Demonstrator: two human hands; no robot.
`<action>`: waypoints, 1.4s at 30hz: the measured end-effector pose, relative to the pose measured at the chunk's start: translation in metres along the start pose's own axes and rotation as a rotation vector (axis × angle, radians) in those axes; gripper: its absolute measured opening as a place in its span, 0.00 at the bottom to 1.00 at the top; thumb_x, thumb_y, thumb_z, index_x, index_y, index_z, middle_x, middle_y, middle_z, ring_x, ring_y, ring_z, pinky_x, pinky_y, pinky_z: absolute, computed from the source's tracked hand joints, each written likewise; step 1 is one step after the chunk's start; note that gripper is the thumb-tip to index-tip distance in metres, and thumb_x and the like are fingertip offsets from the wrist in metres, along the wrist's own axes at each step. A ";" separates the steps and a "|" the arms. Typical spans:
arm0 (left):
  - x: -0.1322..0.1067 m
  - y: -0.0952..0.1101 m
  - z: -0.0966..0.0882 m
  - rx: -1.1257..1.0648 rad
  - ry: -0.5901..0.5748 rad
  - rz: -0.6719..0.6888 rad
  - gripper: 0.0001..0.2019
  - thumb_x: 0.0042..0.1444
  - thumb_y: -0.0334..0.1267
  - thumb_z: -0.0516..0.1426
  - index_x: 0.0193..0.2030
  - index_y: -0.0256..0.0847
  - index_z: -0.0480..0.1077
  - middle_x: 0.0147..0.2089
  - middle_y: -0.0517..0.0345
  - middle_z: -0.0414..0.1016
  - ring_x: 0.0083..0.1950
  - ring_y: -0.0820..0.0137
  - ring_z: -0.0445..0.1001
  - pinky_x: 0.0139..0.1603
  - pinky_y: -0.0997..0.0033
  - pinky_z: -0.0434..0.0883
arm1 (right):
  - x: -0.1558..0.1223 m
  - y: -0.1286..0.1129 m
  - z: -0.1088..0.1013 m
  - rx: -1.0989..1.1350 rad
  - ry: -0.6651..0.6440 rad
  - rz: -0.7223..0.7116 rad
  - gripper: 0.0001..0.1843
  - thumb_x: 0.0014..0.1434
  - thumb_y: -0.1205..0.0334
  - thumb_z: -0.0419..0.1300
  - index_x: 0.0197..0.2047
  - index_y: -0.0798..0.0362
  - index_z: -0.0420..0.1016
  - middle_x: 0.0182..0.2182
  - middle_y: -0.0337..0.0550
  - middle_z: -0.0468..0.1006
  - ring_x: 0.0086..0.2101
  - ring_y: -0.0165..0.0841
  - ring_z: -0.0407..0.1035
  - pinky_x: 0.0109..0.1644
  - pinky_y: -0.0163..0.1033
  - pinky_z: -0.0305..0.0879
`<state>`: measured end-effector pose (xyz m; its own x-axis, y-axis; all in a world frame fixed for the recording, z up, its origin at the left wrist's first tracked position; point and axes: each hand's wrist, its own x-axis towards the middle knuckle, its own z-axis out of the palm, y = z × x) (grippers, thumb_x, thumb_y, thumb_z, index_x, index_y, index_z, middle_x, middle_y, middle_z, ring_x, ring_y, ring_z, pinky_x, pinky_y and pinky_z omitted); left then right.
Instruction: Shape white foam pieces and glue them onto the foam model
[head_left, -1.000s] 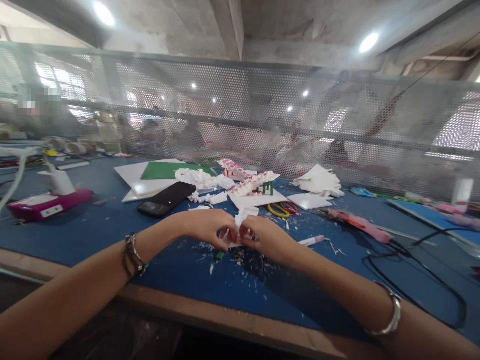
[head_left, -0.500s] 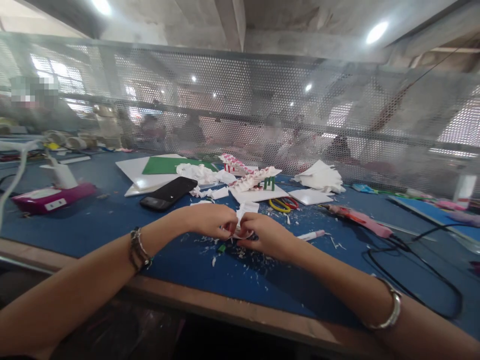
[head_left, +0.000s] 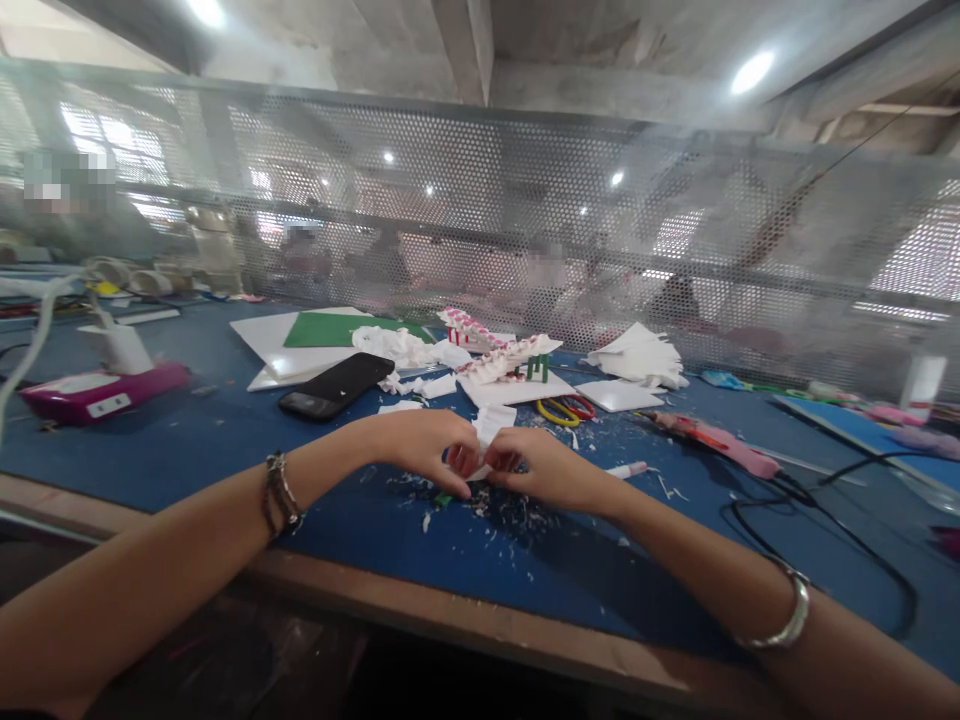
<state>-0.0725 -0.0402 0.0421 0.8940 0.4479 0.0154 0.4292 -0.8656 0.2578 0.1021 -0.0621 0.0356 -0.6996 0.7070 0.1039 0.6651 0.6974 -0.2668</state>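
At the middle of the table, a small piece of white paper stands up between my two hands. My left hand comes in from the left with curled fingers against the paper's lower left side, its thumb lower and slightly apart. My right hand pinches the paper's lower right side between bent fingers and thumb. The fingertips hide most of the paper's lower part. White shavings and a green scrap lie beneath the hands. Just behind is a white board bearing a white and pink model on green legs.
A black phone lies left of the hands. Scissors with yellow and red handles are behind the right hand. A pink corded tool and its black cable lie right. A purple power strip sits left, and a perforated screen stands behind.
My left thumb has moved down and away from its fingers, opening a gap. My right hand has shifted slightly right, and more of the white paper shows between the hands.
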 end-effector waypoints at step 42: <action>-0.001 0.003 -0.003 -0.028 -0.050 -0.118 0.11 0.41 0.37 0.58 0.33 0.35 0.66 0.30 0.59 0.64 0.30 0.73 0.63 0.31 0.77 0.60 | 0.001 0.004 0.001 -0.106 -0.025 -0.095 0.05 0.51 0.71 0.54 0.31 0.58 0.70 0.31 0.46 0.71 0.32 0.29 0.63 0.36 0.33 0.58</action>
<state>-0.0728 -0.0427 0.0454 0.8430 0.5340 -0.0647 0.5287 -0.8006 0.2819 0.1034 -0.0589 0.0338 -0.7660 0.6351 0.0993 0.6187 0.7704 -0.1542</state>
